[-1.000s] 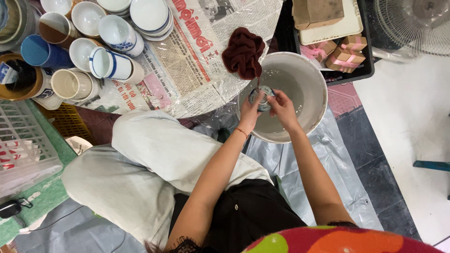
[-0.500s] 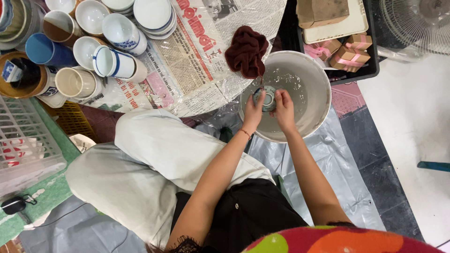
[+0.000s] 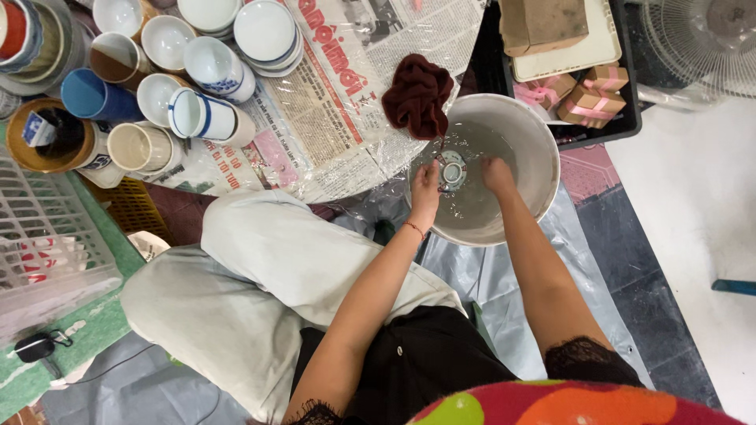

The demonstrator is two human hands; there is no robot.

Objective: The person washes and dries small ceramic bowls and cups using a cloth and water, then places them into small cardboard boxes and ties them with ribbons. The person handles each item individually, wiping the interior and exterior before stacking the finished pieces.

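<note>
Left hand (image 3: 426, 177) gripping small cup (image 3: 453, 172) in white basin (image 3: 535, 134); right hand (image 3: 497, 169) just beside, fingers submerged, grip indiscernible. Dark red cloth (image 3: 417, 94) draped just beyond left hand.

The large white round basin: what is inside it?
The large white round basin holds clear water and a small round ceramic dish between the left hand and right hand. Both hands dip in; their fingertips and the dish's underside are hidden.
</note>
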